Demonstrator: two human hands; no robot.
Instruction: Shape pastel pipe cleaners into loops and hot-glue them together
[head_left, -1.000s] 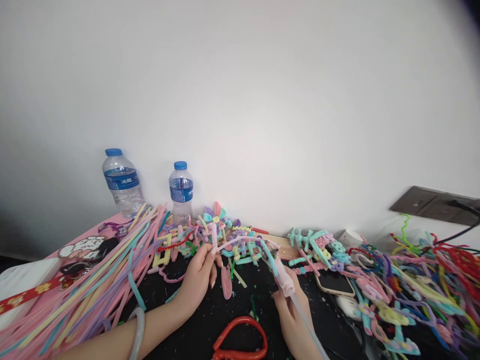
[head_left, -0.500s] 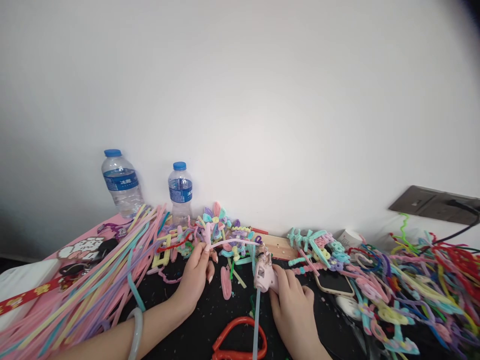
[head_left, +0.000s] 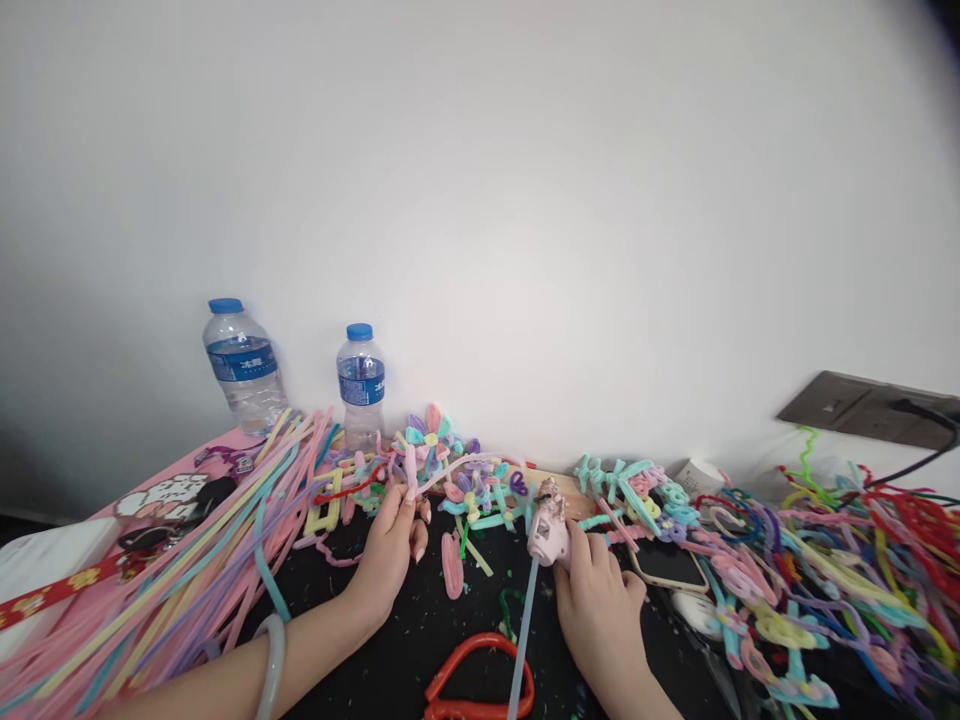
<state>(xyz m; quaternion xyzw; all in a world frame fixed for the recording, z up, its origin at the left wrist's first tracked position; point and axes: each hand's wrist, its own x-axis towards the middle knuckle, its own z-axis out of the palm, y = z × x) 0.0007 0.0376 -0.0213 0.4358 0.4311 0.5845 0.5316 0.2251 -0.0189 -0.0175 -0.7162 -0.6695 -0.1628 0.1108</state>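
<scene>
My left hand (head_left: 390, 545) pinches a pale pink pipe-cleaner piece (head_left: 411, 470), with a long thin pink strand stretching from it to the right. A pale bracelet circles that wrist. In my right hand (head_left: 600, 600) is a light pink glue gun (head_left: 550, 535), its nozzle end pointing away and crusted with brownish residue. A translucent glue stick (head_left: 525, 635) sticks out of its back, toward me. Between the hands, a pink loop (head_left: 452, 565) lies on the black mat (head_left: 427, 620), below small pastel pipe-cleaner shapes (head_left: 471, 505).
Long pastel pipe cleaners (head_left: 247, 540) spread at left, before two water bottles (head_left: 361, 385) by the wall. Red-orange handles (head_left: 469, 708) lie at the front. A phone (head_left: 670, 566), a white mouse (head_left: 697, 612) and tangled colourful pipe cleaners (head_left: 847, 580) sit at right.
My right hand and the glue gun have moved right, away from my left hand. The pink strand's far end now stands apart from the gun's nozzle. My left hand has shifted slightly left.
</scene>
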